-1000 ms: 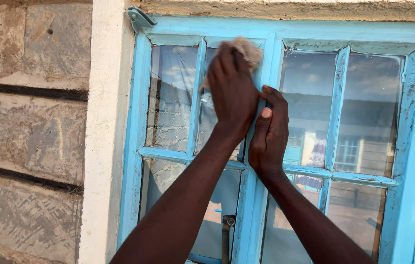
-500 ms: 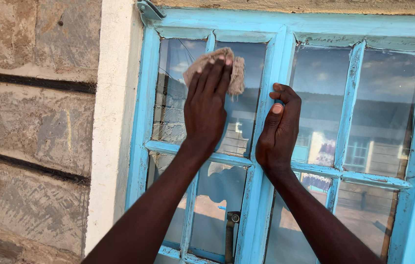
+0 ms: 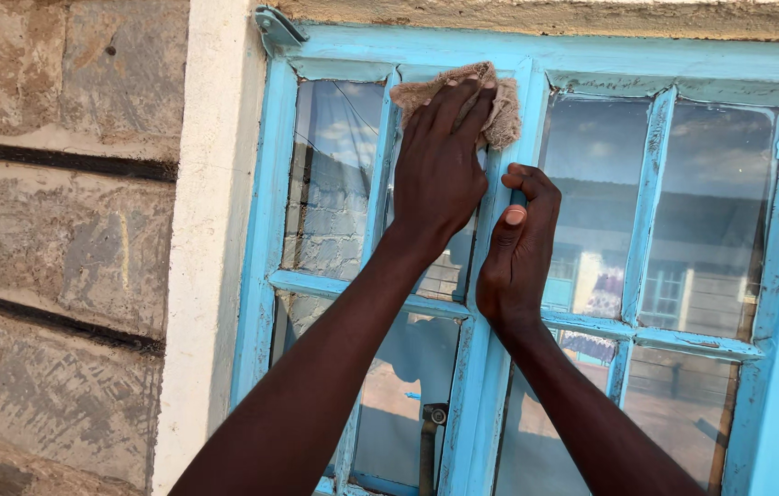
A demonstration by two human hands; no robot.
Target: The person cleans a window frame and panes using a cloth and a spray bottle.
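The right hand (image 3: 516, 248) is nearest, its forearm rising from the lower edge of the view. It is wrapped around the central upright bar of the light-blue painted wooden window frame (image 3: 500, 303), fingers curled over the bar's far side and the thumb lying up along its front — a closed grip on the bar and nothing else.

Just to the left of it and higher, the left hand (image 3: 440, 170) lies flat, fingers together and pointing up, pressing a crumpled beige cloth (image 3: 481, 96) against the top of the frame. The cloth sits under the fingertips and bunches out beyond them to the right, overlapping the central bar where it meets the top rail. The hand is spread on the cloth rather than clenched around it; its palm covers the upper part of the narrow glass pane (image 3: 449, 266) beneath.

Left of the left hand, past a thin blue glazing bar, is another upper glass pane (image 3: 330, 174) reflecting sky and a block wall. Right of the right hand are the two upper panes of the right-hand sash (image 3: 592, 202), with buildings mirrored in them.

Further left, beyond the frame — a pale plastered strip (image 3: 210, 239), then the rough grey stone-block wall (image 3: 59, 230) with dark mortar lines.
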